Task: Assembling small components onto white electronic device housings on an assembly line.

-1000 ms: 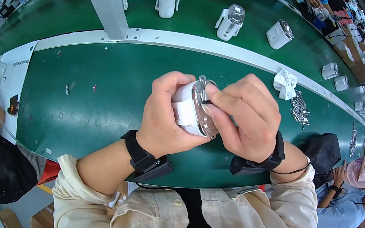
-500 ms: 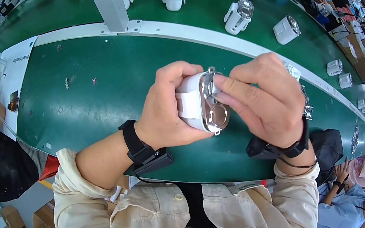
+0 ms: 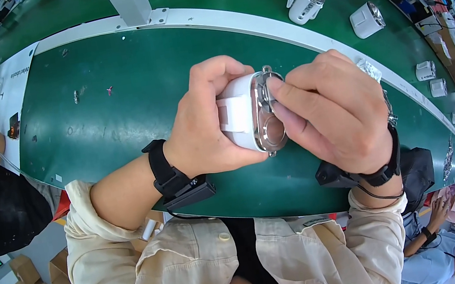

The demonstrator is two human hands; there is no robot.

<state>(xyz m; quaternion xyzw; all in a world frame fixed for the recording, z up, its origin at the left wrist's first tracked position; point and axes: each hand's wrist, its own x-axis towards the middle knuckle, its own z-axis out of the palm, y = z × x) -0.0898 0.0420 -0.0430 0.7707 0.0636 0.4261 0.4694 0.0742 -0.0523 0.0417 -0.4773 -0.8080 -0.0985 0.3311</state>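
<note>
Together, two hands grasp one white device [image 3: 244, 116].
Left hand [image 3: 203, 125] clenches it; right hand [image 3: 334, 112] pinches its metal face [image 3: 268, 114]; two similar devices [image 3: 306, 1] sit beyond.

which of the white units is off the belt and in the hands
The white unit with the shiny metal face: the left hand grips its body and the right hand's fingers press on its face. The other white units stand untouched on the green conveyor belt.
</note>
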